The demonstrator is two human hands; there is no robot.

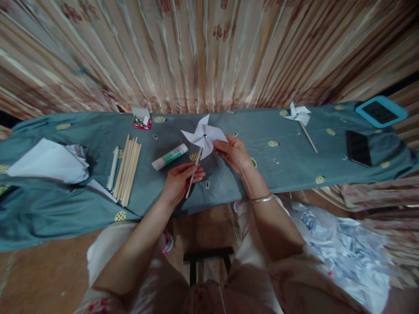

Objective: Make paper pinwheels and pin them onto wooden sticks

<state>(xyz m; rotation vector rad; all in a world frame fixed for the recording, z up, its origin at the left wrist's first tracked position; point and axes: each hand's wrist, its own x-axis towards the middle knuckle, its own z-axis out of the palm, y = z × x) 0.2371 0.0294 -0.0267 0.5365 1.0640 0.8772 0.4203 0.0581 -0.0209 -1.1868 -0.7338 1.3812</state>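
Observation:
A white paper pinwheel (199, 138) with a shiny pin at its centre is held up over the cloth-covered table, its thin wooden stick slanting down to the left. My left hand (179, 181) pinches that stick between thumb and fingers. On the right side, my right hand (234, 152) grips one paper blade between thumb and fingertips. A glue stick (170, 157) with a green and white label lies just left of the pinwheel, close to my left hand.
Wooden sticks (128, 170), a pen (113, 168), stacked paper (49, 161) and a small box of pins (142, 119) lie left. Rightward are another pinwheel (298, 115), a dark phone (358, 148) and a blue-framed tablet (381, 111). A bag of paper scraps (350, 248) stands below.

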